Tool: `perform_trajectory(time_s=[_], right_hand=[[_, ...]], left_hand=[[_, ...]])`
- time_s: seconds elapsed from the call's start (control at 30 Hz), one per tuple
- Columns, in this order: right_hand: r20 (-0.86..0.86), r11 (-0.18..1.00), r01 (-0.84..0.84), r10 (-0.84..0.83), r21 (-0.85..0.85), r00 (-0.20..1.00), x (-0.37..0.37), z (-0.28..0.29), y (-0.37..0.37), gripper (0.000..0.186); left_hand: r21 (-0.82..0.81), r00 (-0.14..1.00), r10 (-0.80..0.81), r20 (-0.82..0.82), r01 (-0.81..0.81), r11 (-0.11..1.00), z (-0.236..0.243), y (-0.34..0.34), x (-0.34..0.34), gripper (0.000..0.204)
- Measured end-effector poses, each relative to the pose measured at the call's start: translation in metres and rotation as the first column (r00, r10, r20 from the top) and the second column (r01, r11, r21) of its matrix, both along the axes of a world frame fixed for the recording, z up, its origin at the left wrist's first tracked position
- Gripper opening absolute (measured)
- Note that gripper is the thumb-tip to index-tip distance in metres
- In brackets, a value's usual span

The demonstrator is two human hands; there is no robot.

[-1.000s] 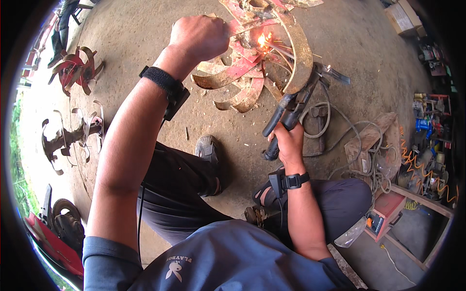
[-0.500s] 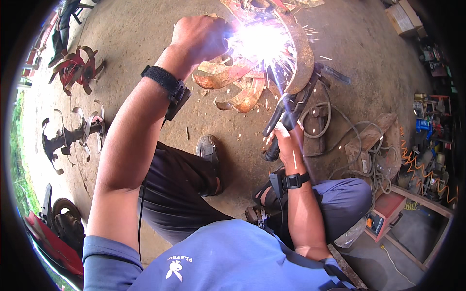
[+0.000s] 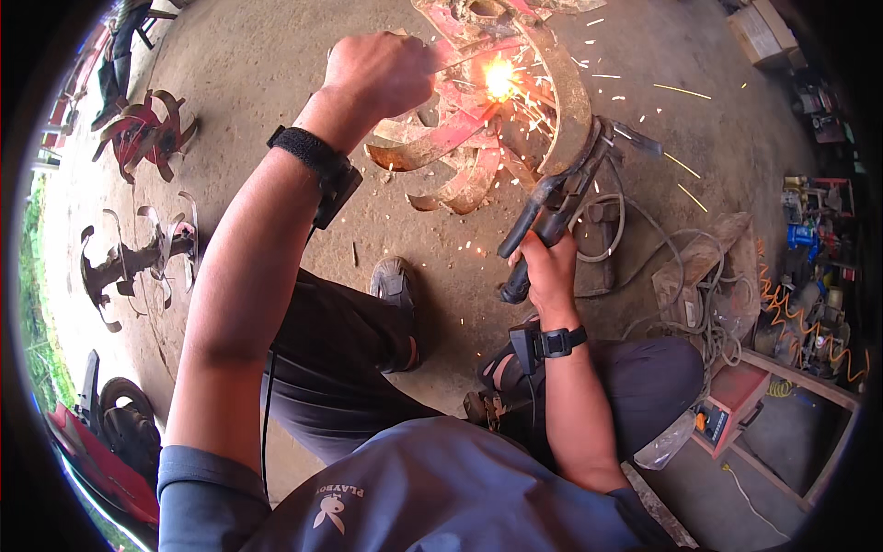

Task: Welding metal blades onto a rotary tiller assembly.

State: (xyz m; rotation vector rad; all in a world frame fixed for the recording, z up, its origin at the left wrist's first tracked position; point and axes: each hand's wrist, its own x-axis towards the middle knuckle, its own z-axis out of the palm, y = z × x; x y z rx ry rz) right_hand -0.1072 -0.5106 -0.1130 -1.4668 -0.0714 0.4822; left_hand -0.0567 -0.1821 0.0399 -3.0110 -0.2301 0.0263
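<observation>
My right hand (image 3: 550,267) is wrapped round the black handle of a welding electrode holder (image 3: 552,207), whose jaws point up and away from me. Beyond it a rusty red tiller rotor with curved blades (image 3: 451,138) lies on the floor. An orange glow (image 3: 501,78) burns among its blades, and sparks scatter mainly to the right. My left hand (image 3: 382,72) is closed in a fist at the rotor's left side. A thin strip or rod runs from that fist toward the glow; the fingers hide what they grip.
Two more bladed rotors, a red one (image 3: 147,135) and a dark one (image 3: 138,259), lie at left. A coiled grey cable (image 3: 708,276) and a red machine (image 3: 736,400) are at right. A cardboard box (image 3: 762,35) stands far right. Another person's boots (image 3: 112,83) show far left.
The blinding white-blue arc has shrunk to a small orange glow, so the rotor shows more plainly. Sparks now fly farther right. Both hands stay nearly where they were.
</observation>
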Motion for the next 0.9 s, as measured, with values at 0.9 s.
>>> perform_trajectory(time_s=[0.9], right_hand=[[-0.046, 0.999, -0.026, 0.024, -0.045, 0.999, -0.004, 0.006, 0.001, 0.006]], left_hand=[[-0.059, 0.998, 0.068, -0.007, -0.069, 0.996, 0.004, -0.009, -0.005, 0.035]])
